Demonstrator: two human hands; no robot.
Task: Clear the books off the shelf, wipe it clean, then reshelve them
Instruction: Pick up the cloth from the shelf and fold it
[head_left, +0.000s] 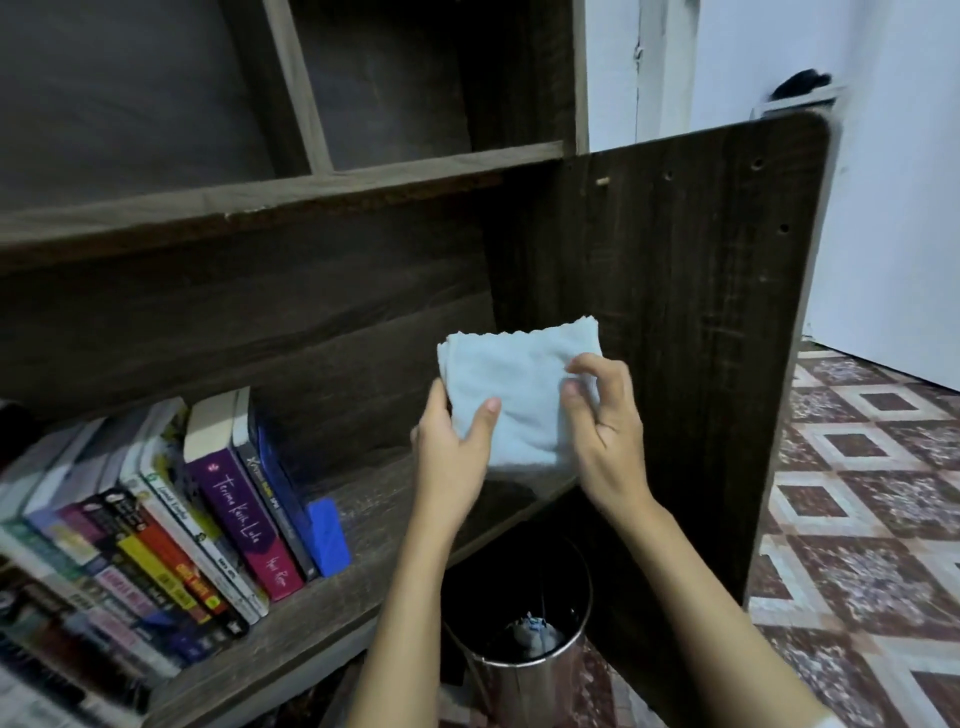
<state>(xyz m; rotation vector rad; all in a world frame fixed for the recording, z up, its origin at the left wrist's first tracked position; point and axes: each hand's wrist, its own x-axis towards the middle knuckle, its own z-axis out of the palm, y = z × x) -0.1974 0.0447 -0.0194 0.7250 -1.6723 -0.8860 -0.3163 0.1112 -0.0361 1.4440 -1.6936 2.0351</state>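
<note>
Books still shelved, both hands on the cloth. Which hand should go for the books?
Left, likely. The left hand sits nearer the books, which stand at the left end of the shelf. The right hand pinches the cloth and could keep it.

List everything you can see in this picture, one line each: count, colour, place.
shelf: one unit, dark brown, across the view
books: one row, count unclear, mixed colours, leaning on the shelf's left part
block: one, blue, at the row's right end
cloth: one, light blue, folded, held before the shelf's right part
bin: one, metal, dark inside, on the floor under the shelf
floor: maroon and white tiles, at right
left hand: one, grips the cloth's left edge
right hand: one, pinches the cloth's right edge
</note>
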